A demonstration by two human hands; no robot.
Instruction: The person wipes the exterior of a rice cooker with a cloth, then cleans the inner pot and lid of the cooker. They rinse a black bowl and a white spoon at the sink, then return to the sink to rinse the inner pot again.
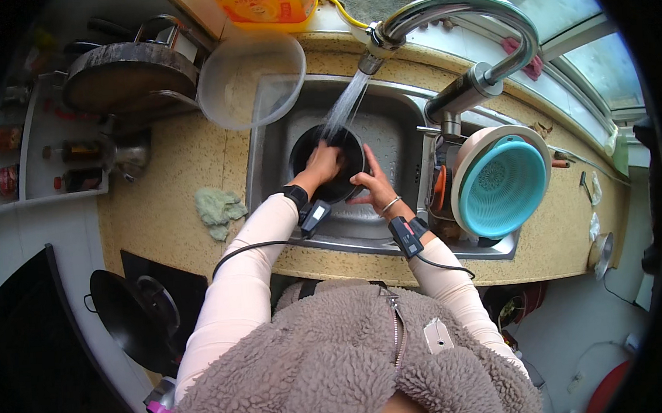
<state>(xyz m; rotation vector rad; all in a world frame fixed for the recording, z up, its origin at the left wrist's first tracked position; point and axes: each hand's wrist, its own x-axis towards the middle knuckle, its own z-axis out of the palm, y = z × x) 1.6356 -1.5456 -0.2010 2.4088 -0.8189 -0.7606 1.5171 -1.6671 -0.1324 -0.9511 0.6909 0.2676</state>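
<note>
A round black pot (pixel 303 152) stands in the stainless steel sink (pixel 397 140). Water (pixel 344 107) runs from the chrome faucet (pixel 469 4) into it, falling close to my left hand. My left hand (pixel 323 163) reaches down inside the pot, its fingers bent and partly hidden. At the pot's right side, my right hand (pixel 377 187) holds the wall, with the thumb at the rim and the fingers spread along the outside. Both wrists wear straps with small black cabled devices.
A clear plastic bowl (pixel 248 80) overlaps the sink's back left corner. A crumpled green cloth (pixel 219 211) lies left of the sink. On the right, a turquoise colander (pixel 504 188) rests in a pale basin (pixel 540 142). A round chopping block (pixel 131 77) and a wok (pixel 128 320) are farther left.
</note>
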